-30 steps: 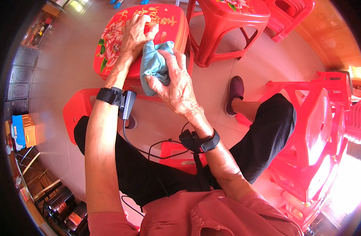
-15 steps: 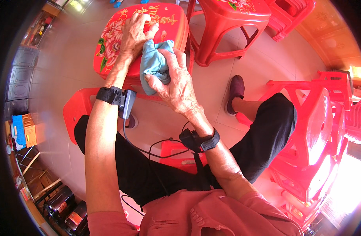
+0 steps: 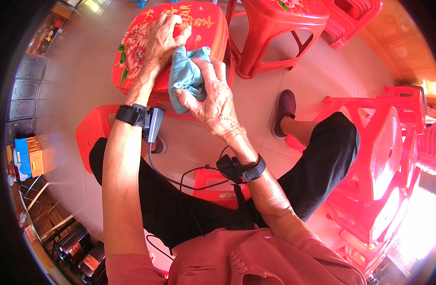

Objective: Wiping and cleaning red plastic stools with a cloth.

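A red plastic stool (image 3: 132, 35) with a flower print and gold lettering stands in front of me. My left hand (image 3: 163, 42) lies on its top, fingers apart and slightly bent, holding nothing. At the stool's near right edge, my right hand (image 3: 213, 97) grips a crumpled light blue cloth (image 3: 184, 76) between thumb and fingers. The cloth presses against the seat's edge and hangs partly over its side. Part of the cloth is hidden behind my right fingers.
Another red stool (image 3: 268, 40) stands just beyond to the right. Stacked and tipped red stools (image 3: 370, 147) crowd my right side. A red plastic piece (image 3: 92, 135) is by my left knee. A black cable (image 3: 175, 183) loops between my wrists above my lap.
My right hand and the cloth have shifted very slightly. My left hand stays in place on the stool top.
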`<action>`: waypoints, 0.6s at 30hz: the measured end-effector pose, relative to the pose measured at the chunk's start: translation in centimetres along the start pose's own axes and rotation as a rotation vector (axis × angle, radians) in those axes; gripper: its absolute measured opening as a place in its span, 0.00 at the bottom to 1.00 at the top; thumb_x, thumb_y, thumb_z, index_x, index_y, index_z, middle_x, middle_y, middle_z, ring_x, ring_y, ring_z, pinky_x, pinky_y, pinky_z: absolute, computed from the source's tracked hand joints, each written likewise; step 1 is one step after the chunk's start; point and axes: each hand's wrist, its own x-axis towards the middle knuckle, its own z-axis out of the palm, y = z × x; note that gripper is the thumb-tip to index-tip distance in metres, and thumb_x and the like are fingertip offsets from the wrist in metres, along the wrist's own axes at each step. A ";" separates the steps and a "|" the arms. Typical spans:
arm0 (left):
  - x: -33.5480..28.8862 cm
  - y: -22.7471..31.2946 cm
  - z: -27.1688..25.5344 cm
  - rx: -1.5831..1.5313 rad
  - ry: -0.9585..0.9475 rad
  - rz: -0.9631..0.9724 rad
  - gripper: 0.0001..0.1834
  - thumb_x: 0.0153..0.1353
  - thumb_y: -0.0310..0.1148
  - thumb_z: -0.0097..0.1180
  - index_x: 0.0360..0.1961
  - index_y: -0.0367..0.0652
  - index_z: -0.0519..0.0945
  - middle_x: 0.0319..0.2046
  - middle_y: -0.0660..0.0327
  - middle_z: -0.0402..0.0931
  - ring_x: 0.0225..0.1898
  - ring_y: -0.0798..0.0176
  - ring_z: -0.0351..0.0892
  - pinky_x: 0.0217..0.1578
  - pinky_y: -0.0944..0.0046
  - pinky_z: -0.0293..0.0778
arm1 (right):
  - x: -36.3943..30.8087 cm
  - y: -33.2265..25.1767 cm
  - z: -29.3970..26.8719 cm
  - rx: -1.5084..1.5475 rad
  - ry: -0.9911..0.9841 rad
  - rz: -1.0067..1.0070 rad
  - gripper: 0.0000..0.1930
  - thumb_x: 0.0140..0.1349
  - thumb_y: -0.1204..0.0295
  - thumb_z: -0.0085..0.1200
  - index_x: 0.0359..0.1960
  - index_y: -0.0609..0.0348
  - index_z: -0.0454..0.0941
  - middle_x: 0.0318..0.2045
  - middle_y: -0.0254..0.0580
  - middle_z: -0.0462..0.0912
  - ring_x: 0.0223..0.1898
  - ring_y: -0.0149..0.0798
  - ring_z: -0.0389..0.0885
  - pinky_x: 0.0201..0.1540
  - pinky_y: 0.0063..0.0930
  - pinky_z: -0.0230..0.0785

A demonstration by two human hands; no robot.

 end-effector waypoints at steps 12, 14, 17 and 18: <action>0.4 -0.6 0.2 -0.036 0.038 0.066 0.16 0.57 0.44 0.56 0.36 0.42 0.73 0.40 0.52 0.72 0.43 0.44 0.70 0.45 0.46 0.66 | 0.1 0.8 0.4 -0.045 0.042 -0.039 0.35 0.48 0.59 0.64 0.58 0.54 0.65 0.57 0.59 0.63 0.52 0.61 0.73 0.50 0.46 0.72; 0.4 -0.8 0.4 -0.029 0.021 0.051 0.16 0.57 0.44 0.55 0.36 0.42 0.73 0.41 0.52 0.72 0.44 0.44 0.70 0.46 0.46 0.66 | 0.1 0.9 0.5 -0.043 0.044 -0.033 0.35 0.48 0.58 0.64 0.58 0.54 0.65 0.57 0.59 0.63 0.52 0.61 0.73 0.50 0.46 0.72; 0.2 -1.4 0.6 -0.050 0.059 0.062 0.17 0.56 0.46 0.55 0.38 0.44 0.73 0.42 0.53 0.72 0.45 0.44 0.70 0.47 0.45 0.65 | 0.1 0.8 0.5 -0.025 0.044 -0.057 0.36 0.48 0.57 0.64 0.58 0.55 0.64 0.57 0.59 0.63 0.52 0.61 0.73 0.50 0.46 0.72; 0.1 -1.5 0.7 -0.041 0.045 0.050 0.18 0.56 0.47 0.55 0.39 0.45 0.73 0.43 0.53 0.72 0.46 0.44 0.70 0.48 0.44 0.65 | 0.1 0.6 0.5 0.004 0.035 -0.042 0.35 0.48 0.59 0.65 0.57 0.56 0.65 0.57 0.59 0.63 0.54 0.60 0.72 0.52 0.46 0.71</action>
